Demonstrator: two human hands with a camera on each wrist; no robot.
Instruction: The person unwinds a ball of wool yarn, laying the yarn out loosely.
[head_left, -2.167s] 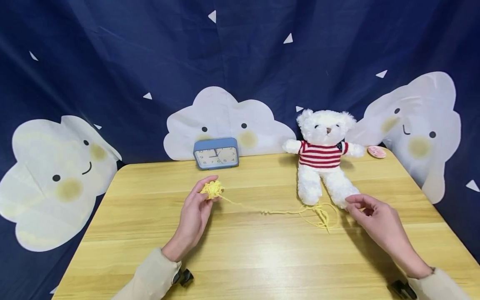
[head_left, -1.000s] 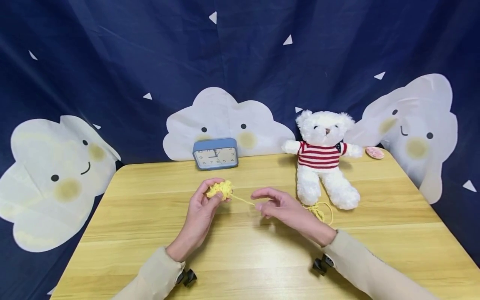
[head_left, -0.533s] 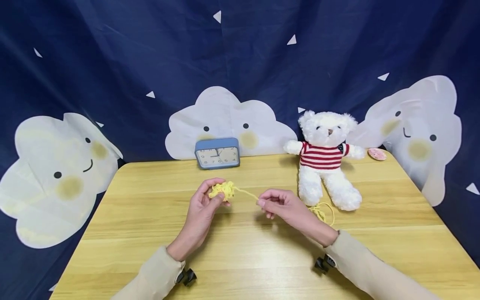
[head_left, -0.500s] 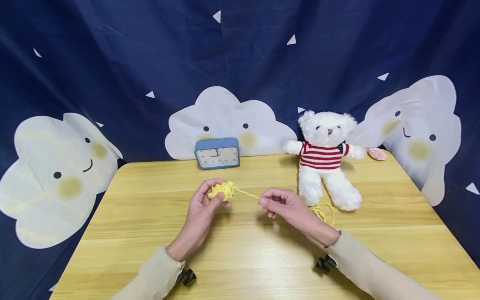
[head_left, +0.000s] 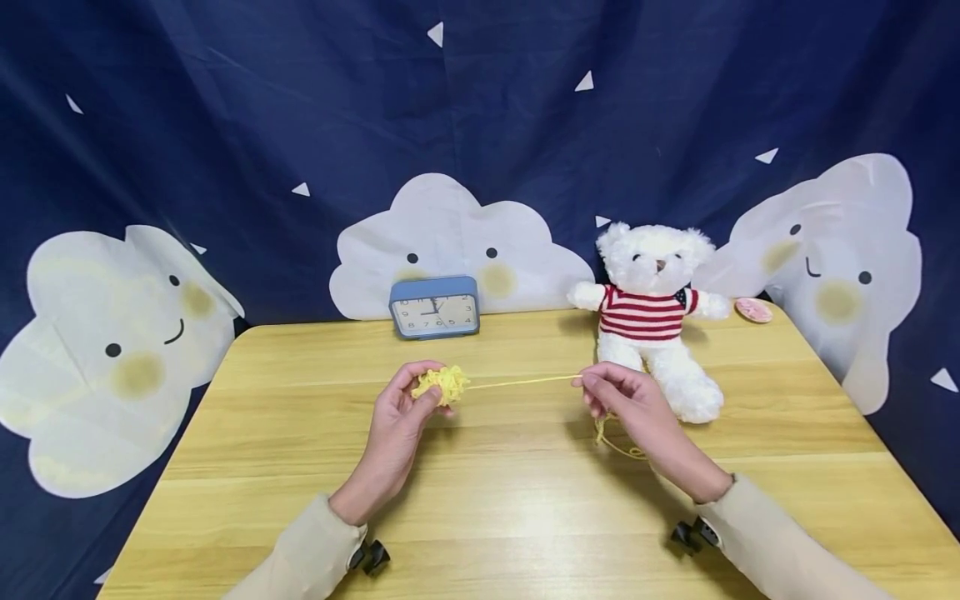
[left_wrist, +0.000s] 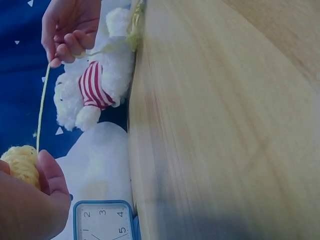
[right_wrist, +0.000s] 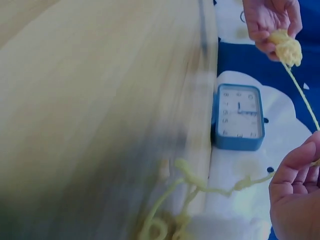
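Note:
My left hand (head_left: 401,421) grips a small yellow crocheted piece (head_left: 444,384) between thumb and fingers, above the table left of centre. From it a strand of yellow yarn (head_left: 525,382) runs taut to my right hand (head_left: 633,408), which pinches it between thumb and fingertips. Beyond that pinch the loose yarn tail (head_left: 618,450) hangs to the table in loops. In the left wrist view the yellow piece (left_wrist: 22,165) is partly covered by my left hand. The right wrist view shows the tangled loose loops (right_wrist: 185,200) blurred and close to the camera.
A white teddy bear (head_left: 645,317) in a red-striped sweater sits behind my right hand, one leg partly covered. A blue alarm clock (head_left: 433,308) stands at the back of the wooden table (head_left: 480,517). A round pink item (head_left: 753,311) lies at the back right corner.
From beside the bear my right hand came left, pinched the yarn near the yellow piece, then drew back rightward, pulling the strand longer and straight. My left hand keeps its grip, shifting slightly.

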